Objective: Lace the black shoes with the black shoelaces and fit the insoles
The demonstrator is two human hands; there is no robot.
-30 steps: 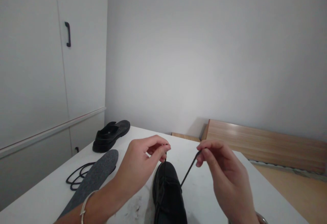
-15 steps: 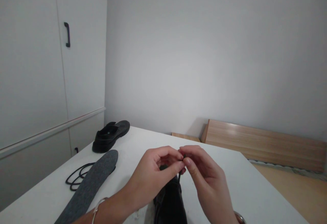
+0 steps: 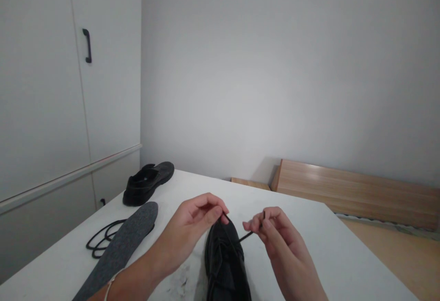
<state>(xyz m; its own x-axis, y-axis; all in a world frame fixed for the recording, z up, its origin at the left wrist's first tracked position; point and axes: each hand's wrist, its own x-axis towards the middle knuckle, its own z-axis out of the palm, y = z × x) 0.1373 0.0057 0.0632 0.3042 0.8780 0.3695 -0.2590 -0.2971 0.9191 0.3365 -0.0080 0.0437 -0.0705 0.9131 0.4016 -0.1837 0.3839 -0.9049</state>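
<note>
A black shoe stands on the white table, its toe pointing away from me and its opening toward me. A thin black shoelace rises from its upper. My left hand pinches one stretch of the lace above the toe, left of the shoe's middle. To the right of the shoe, my right hand grips the other stretch between thumb and fingers. The two stretches spread apart in a V that meets at the shoe.
A grey insole lies at the left over a coiled black lace. Another black shoe sits at the table's far left corner. White cabinets border the left; a wooden board stands beyond the table at right.
My hands, together at the fingertips before, have drawn apart: the left to the left, the right to the right. The lace now spans out from the shoe, and more of the shoe shows.
</note>
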